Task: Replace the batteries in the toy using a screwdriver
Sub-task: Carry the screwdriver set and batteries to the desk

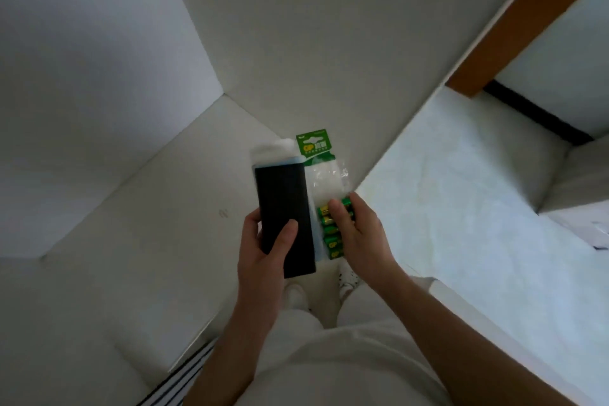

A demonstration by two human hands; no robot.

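Note:
I stand and hold two things in front of me, above the floor. My left hand [267,241] grips a flat black rectangular box [283,208] with a pale blue and clear wrapper behind it, thumb across its front. My right hand [354,227] grips a clear plastic battery pack [326,181] with a green card header; several green and yellow batteries [331,241] fill its lower half. My right thumb presses on the upper batteries. No toy and no screwdriver is in view.
A white table surface [478,208] runs along my right side. A wooden beam [527,20] crosses the upper right. White walls meet in a corner at the left. My legs and white shoes [346,280] are below the hands.

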